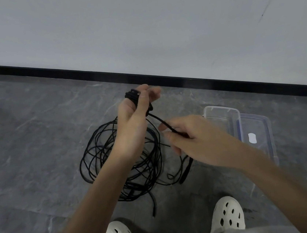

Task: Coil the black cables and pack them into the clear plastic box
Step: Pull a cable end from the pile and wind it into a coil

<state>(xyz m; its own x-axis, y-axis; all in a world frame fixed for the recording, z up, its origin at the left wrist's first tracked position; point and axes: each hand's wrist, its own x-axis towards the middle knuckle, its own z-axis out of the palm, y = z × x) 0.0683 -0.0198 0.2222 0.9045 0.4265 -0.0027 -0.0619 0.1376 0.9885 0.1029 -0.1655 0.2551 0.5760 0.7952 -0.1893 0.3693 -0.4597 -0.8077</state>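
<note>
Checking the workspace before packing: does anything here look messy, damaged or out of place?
Only the black cables stand out: they lie in a loose, tangled heap on the grey stone floor, strands crossing. The clear plastic box beside them looks undamaged.

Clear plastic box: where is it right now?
Head view, right side: the clear plastic box sits on the floor just beyond the right hand, right of the loose black cables.

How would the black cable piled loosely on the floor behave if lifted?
Likely floppy: the black cable lies in slack, uneven loops. Probably snags, since strands cross repeatedly. Seems light: the left hand holds several turns raised.
</note>
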